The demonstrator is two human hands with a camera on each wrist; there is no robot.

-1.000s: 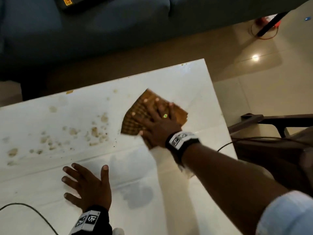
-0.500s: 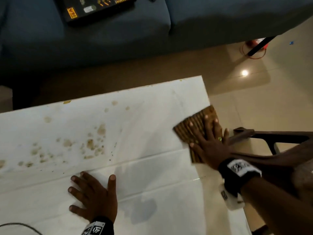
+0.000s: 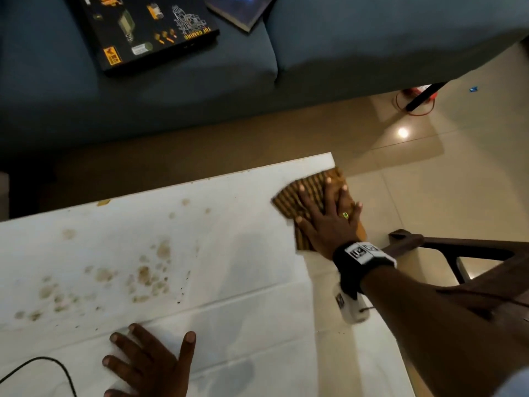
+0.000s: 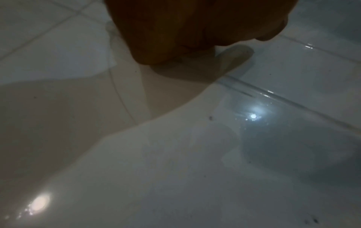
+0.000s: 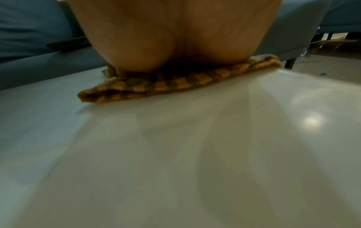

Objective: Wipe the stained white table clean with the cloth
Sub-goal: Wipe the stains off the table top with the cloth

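Observation:
The white table (image 3: 234, 282) carries brown stains (image 3: 143, 276) across its left and middle part. A folded orange-and-brown checked cloth (image 3: 297, 196) lies at the table's far right edge, partly hanging over it. My right hand (image 3: 329, 222) presses flat on the cloth with spread, straight fingers. The right wrist view shows the palm (image 5: 175, 38) bearing down on the cloth (image 5: 156, 84). My left hand (image 3: 148, 365) rests flat on the near side of the table, fingers spread. In the left wrist view only the dark underside of that hand (image 4: 185, 27) shows above the glossy table (image 4: 175, 169).
A dark blue sofa (image 3: 315, 53) stands beyond the table, with a black box (image 3: 143, 27) and a book (image 3: 240, 10) on it. A dark wooden chair (image 3: 472, 262) stands close to the table's right edge. A black cable (image 3: 43, 365) lies at the near left.
My right hand has swept the cloth from the middle of the table rightward to the right edge, then slightly farther away along it. The left hand has stayed in place.

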